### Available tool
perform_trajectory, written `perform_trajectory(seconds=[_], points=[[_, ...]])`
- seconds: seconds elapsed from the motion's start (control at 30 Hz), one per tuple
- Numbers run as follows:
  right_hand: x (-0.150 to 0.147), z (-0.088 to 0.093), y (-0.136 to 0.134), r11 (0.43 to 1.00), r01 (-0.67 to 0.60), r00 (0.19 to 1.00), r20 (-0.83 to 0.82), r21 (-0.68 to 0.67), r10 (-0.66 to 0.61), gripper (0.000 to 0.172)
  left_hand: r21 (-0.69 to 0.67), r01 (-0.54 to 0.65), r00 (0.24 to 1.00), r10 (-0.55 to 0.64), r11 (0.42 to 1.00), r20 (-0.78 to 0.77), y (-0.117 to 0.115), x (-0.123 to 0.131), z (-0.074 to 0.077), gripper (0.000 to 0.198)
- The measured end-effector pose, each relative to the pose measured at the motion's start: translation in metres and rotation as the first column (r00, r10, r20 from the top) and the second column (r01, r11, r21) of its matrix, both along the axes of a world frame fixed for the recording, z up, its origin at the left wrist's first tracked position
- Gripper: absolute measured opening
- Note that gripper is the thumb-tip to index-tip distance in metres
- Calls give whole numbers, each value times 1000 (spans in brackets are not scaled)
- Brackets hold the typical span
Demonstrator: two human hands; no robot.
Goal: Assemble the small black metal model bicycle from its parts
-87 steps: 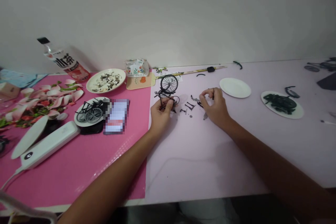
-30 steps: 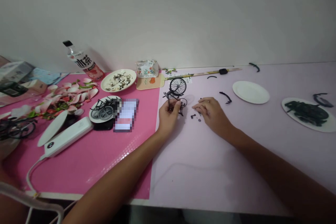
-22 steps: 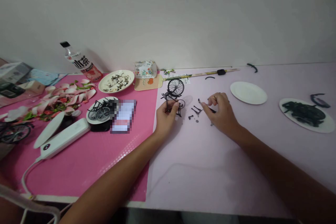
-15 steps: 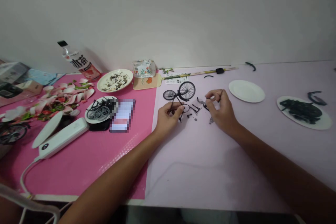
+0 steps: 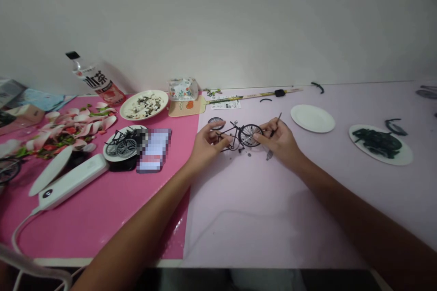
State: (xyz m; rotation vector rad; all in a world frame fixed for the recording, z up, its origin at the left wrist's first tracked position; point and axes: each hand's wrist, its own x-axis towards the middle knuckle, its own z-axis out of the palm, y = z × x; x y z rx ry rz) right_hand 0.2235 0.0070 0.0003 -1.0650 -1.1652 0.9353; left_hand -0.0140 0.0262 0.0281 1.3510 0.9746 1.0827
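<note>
1. While two hands flank it, the model bicycle [image 5: 235,136] sits at the centre of the dial; cannot tell whether it touches the tabletop [image 5: 239,218].
2. Left hand [image 5: 206,148] at nine o'clock: fingers curled and grasping the bicycle, thumb to the front. Probably held by that end to steady it while leaving the other end within the opposite hand's reach.
3. Right hand [image 5: 282,143] at three: thumb against the larger wheel [image 5: 251,135], fingers pinching a thin dark rod [image 5: 280,117] tipped toward one. Thumb perhaps there to stop the wheel turning.
4. Smaller wheel [image 5: 216,122] at ten, partly behind the left fingers; its join is hidden.
5. Grey disc [image 5: 249,155] at five, grey piece [image 5: 269,155] at four. Presumably kept close for easy picking.
6. Farther out: black wheeled parts [image 5: 126,147] on a plate at nine, dark green pieces [image 5: 378,144] on another at three. Likely plated apart to avoid mixing.
</note>
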Motion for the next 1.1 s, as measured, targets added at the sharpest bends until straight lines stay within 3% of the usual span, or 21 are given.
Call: perform_trajectory(seconds=[0.1, 0.27, 0.5, 0.63, 0.73, 0.87, 1.0, 1.1], points=[[-2, 0, -1, 1000, -11, 1000, 16, -18, 11, 67, -24, -38, 999, 38, 999, 9, 13, -7, -2, 73], [-7, 0, -2, 998, 43, 999, 24, 40, -44, 67, -82, -7, 988, 20, 997, 155, 22, -10, -8, 72], [-20, 3, -11, 996, 59, 998, 7, 74, -59, 65, -150, 96, 961, -53, 984, 270, 5, 2, -8, 58], [-29, 3, -18, 995, 55, 998, -30, 80, -52, 62, -224, 135, 924, -41, 965, 379, -2, 6, -6, 66], [-35, 2, -21, 999, 8, 1000, -16, 48, -7, 63, -244, 59, 920, 42, 968, 389, 4, 4, -3, 58], [-30, 2, -19, 998, -57, 994, 93, 25, 55, 56, -266, -21, 957, 96, 964, 273, 17, -6, -1, 54], [-1, 8, -4, 982, 139, 952, 257, 127, -168, 41, -256, -73, 975, 123, 964, 184, 30, -22, 3, 56], [31, 14, 9, 929, 261, 853, 388, 264, -350, 34, -274, -59, 993, 85, 960, 83, 38, -35, 6, 51]])
